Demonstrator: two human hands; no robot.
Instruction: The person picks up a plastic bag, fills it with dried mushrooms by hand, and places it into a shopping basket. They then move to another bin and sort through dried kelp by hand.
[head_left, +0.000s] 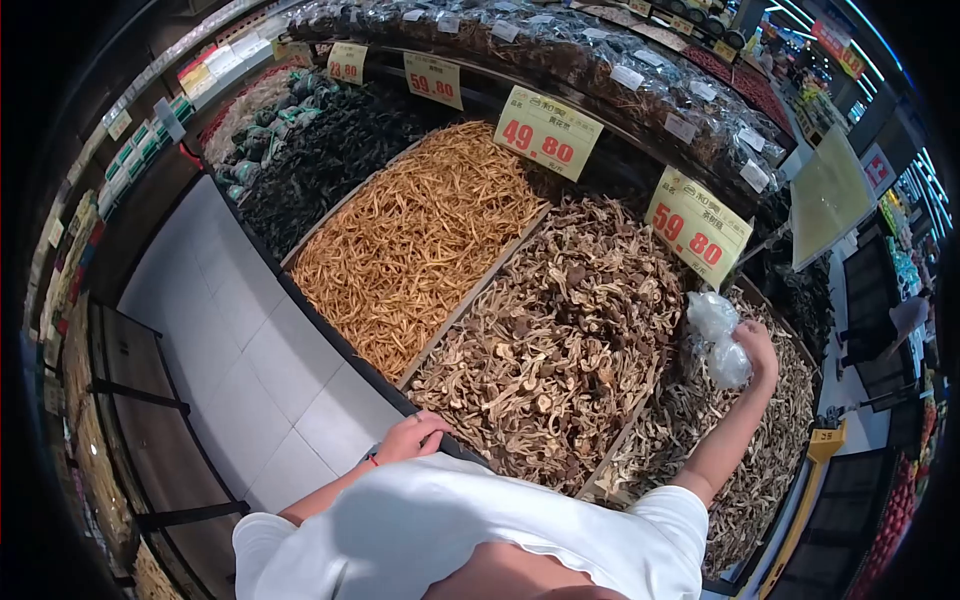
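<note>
Right hand: raised over the bins, fingers clamped on a crumpled clear plastic bag, which bulges just left of them.
Left hand: resting on the dark front edge of the counter, fingers curled together, holding nothing.
Below the bag: a bin of brown dried mushrooms.
Beyond the left fingers: a bin of orange dried strands.
Above the bag: a yellow price card reading 59.80.
</note>
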